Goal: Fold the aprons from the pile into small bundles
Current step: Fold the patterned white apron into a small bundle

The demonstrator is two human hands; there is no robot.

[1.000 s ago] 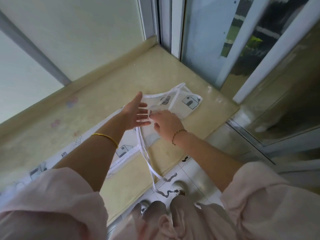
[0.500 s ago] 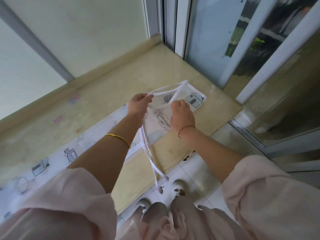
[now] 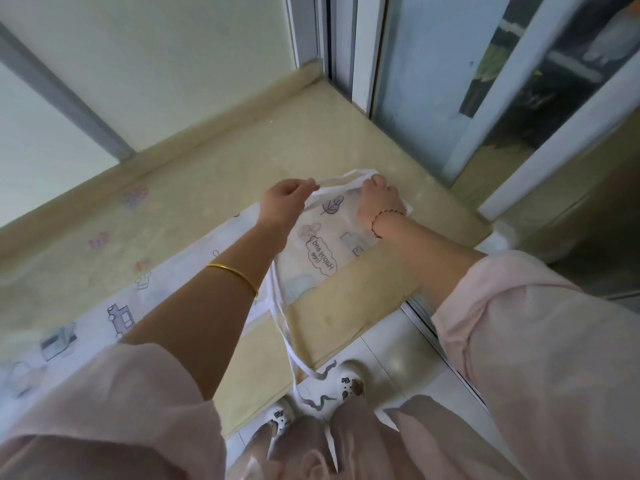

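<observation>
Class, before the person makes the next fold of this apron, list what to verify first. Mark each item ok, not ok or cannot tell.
1. Left hand pinches the neck strap: ok.
2. Right hand grips the apron at its top corner: ok.
3. Apron flat on the ledge: cannot tell; the arms hide parts of it.
4. Ties gathered onto the ledge: not ok; they hang over the edge down by the shoes.
5. Second apron kept apart: cannot tell; the left arm hides where they would meet.
</observation>
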